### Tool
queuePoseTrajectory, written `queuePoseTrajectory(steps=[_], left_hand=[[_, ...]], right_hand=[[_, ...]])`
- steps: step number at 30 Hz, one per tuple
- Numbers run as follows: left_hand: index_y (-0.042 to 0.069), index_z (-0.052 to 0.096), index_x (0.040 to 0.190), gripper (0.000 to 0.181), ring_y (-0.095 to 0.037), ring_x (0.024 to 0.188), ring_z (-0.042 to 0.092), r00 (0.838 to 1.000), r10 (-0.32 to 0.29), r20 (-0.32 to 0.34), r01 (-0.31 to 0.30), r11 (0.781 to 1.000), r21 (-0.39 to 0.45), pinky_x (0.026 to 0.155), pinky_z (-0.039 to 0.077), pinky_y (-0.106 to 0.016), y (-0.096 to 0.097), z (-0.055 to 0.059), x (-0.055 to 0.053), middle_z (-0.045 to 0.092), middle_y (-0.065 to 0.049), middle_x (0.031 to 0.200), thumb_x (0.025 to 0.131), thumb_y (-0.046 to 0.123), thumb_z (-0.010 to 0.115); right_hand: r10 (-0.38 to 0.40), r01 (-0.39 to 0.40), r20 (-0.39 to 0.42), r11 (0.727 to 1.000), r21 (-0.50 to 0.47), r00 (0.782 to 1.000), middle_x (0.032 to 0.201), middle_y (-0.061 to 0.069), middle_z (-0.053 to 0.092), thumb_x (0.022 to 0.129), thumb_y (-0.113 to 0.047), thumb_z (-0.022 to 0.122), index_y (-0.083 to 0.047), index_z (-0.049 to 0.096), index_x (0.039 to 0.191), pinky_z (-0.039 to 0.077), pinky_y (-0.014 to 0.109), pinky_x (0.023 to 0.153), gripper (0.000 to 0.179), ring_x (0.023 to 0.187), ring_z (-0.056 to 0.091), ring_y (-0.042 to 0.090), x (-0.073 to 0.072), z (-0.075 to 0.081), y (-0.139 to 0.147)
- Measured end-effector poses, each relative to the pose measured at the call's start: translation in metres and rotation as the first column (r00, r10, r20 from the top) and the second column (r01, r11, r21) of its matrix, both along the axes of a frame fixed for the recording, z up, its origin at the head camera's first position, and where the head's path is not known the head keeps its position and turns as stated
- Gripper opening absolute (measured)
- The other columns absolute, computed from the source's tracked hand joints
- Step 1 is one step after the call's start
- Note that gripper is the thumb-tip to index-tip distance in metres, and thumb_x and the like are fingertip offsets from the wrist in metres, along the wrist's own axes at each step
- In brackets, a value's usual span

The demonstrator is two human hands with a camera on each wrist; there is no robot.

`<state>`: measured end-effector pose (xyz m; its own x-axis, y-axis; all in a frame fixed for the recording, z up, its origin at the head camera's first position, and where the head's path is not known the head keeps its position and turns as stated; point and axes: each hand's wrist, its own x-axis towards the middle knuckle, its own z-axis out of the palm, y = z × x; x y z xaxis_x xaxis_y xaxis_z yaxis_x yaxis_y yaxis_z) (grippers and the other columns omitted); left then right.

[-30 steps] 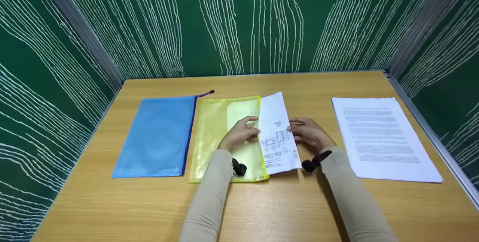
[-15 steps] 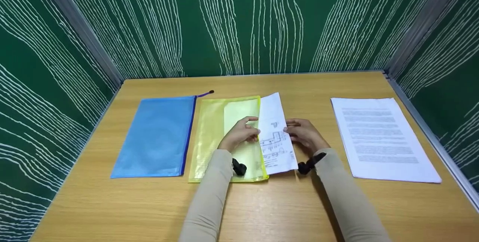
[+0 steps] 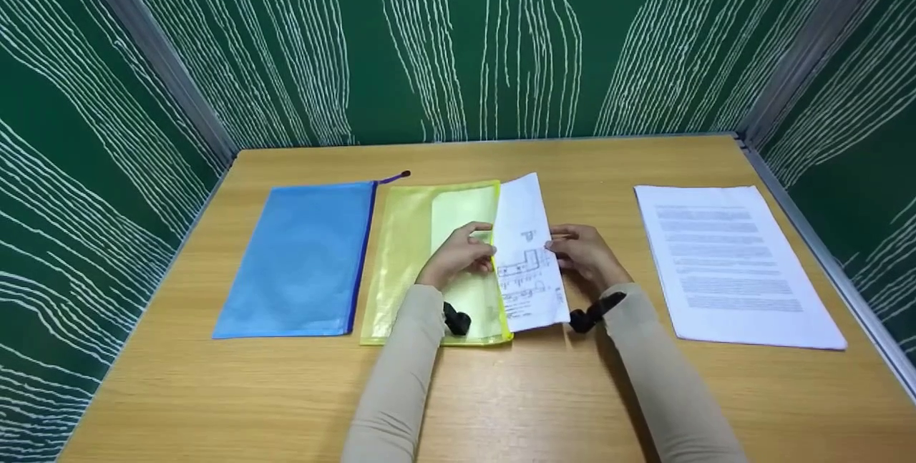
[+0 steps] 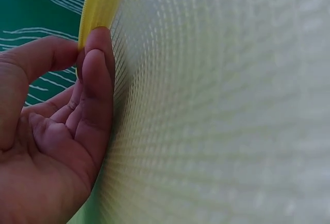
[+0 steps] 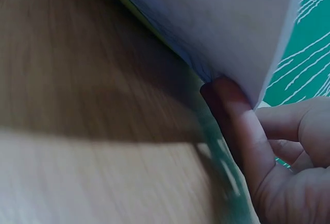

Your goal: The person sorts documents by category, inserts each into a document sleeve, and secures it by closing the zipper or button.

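Observation:
A translucent yellow zip pouch [image 3: 401,270] lies mid-table, its opening facing right. White paper with printed drawings [image 3: 528,248] sits partly inside it; the inserted part shows pale through the mesh, and the rest sticks out to the right. My left hand [image 3: 458,255] pinches the pouch's zip edge [image 4: 100,5] between thumb and fingers, as the left wrist view shows. On the other side, my right hand [image 3: 588,255] pinches the paper's outer edge. In the right wrist view the paper [image 5: 221,23] rises off the table, one digit on its near face and the other fingers behind.
Left of the yellow pouch lies a blue zip pouch [image 3: 300,262] with a purple zip and pull. A stack of printed white sheets [image 3: 737,270] rests at the right. Green walls [image 3: 501,48] with white lines enclose the wooden table [image 3: 572,398] at the back and sides.
My right hand and the paper have shifted slightly left, so a little less paper sticks out of the yellow pouch. My left hand has kept its pinch on the zip edge.

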<state>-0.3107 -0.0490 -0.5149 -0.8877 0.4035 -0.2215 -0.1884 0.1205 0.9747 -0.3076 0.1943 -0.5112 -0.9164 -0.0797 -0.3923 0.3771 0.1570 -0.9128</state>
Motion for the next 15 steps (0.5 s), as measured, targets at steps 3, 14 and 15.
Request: queuePoseTrajectory(steps=[3, 14, 15], left_hand=[[0.006, 0.038, 0.143, 0.058, -0.016, 0.06, 0.062, 1.0, 0.01, 0.013, -0.01, 1.0, 0.018, 0.057, 0.053, -0.026, 0.001, 0.0, -0.001, 0.062, -0.01, 0.081, 0.089, 0.005, 0.059], [0.005, 0.037, 0.143, 0.057, -0.014, 0.06, 0.063, 1.0, 0.01, 0.019, -0.011, 0.999, 0.042, 0.058, 0.054, -0.026, 0.006, -0.001, -0.001, 0.062, -0.011, 0.084, 0.09, 0.004, 0.059], [0.005, 0.037, 0.143, 0.058, -0.014, 0.06, 0.063, 1.0, 0.01, 0.022, -0.011, 0.999, 0.043, 0.058, 0.054, -0.026, 0.006, -0.001, -0.001, 0.062, -0.011, 0.084, 0.09, 0.005, 0.059]], right_hand=[[-0.014, 0.014, -0.003, 1.0, -0.015, 1.0, 0.112, 0.01, 0.059, 0.093, -0.003, 0.057, -0.001, 0.045, 0.14, 0.055, 0.02, 0.066, 0.048, 0.081, 0.064, 0.011, 0.001, 0.002, 0.0], [-0.004, 0.005, 0.006, 0.995, -0.1, 1.0, 0.108, 0.009, 0.06, 0.091, 0.001, 0.058, 0.002, 0.045, 0.139, 0.057, 0.024, 0.072, 0.049, 0.081, 0.066, 0.012, 0.005, 0.0, -0.011], [0.003, -0.002, 0.009, 0.994, -0.108, 1.0, 0.108, 0.009, 0.061, 0.091, 0.001, 0.058, 0.003, 0.044, 0.139, 0.058, 0.025, 0.074, 0.05, 0.082, 0.066, 0.012, 0.005, 0.0, -0.012]])
